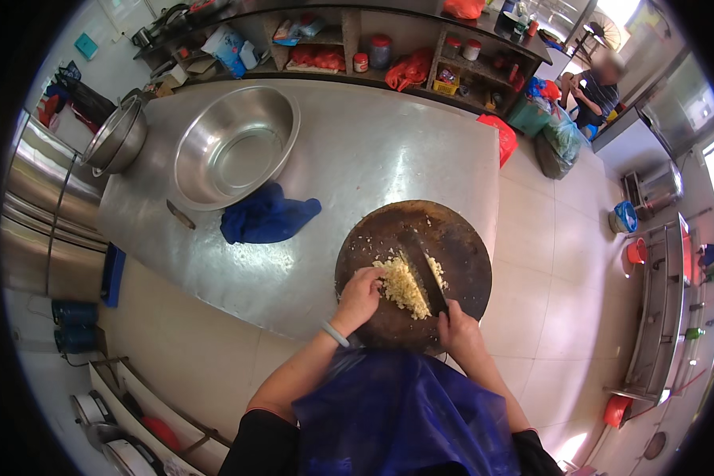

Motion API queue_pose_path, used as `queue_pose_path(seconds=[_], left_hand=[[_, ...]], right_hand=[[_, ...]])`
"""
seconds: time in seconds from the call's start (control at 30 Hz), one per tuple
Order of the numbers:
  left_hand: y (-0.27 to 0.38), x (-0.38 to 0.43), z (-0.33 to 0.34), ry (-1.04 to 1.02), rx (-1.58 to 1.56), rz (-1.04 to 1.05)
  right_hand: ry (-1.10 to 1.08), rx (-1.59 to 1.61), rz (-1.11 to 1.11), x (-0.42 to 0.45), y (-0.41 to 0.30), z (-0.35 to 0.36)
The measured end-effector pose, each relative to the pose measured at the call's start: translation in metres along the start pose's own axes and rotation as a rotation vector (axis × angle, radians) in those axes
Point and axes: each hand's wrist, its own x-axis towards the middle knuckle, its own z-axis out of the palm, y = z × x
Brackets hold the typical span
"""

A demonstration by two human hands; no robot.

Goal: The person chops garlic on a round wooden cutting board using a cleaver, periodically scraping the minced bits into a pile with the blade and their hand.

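Observation:
A round, dark wooden chopping block (pixel 464 250) stands at the near right of the metal table. Pale minced pieces, perhaps garlic, form a pile (pixel 401 285) on it, with bits scattered around. My right hand (pixel 461 327) grips the handle of a cleaver (pixel 423 271), whose dark blade crosses the pile and splits off a smaller part on its right. At the pile's left edge is my left hand (pixel 362 296), fingers curled and tips close to the pieces. Whether these fingers pinch anything is too small to tell.
Left of the block lies a blue cloth (pixel 268 217), touching a large steel basin (pixel 238 149). A small knife (pixel 181 215) rests nearby. Stacked metal bowls (pixel 119 137) sit at the table's left corner. A seated person (pixel 595 95) is at the far right, near filled bags (pixel 559 143).

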Motion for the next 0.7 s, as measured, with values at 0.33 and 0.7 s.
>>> queue_pose_path(seconds=[0.33, 0.7], left_hand=[[-0.024, 0.028, 0.02, -0.042, 0.266, 0.004], [0.033, -0.014, 0.001, -0.104, 0.15, 0.279]], right_hand=[[0.009, -0.043, 0.059, 0.002, -0.005, -0.004], [-0.019, -0.019, 0.1, -0.002, 0.007, 0.002]])
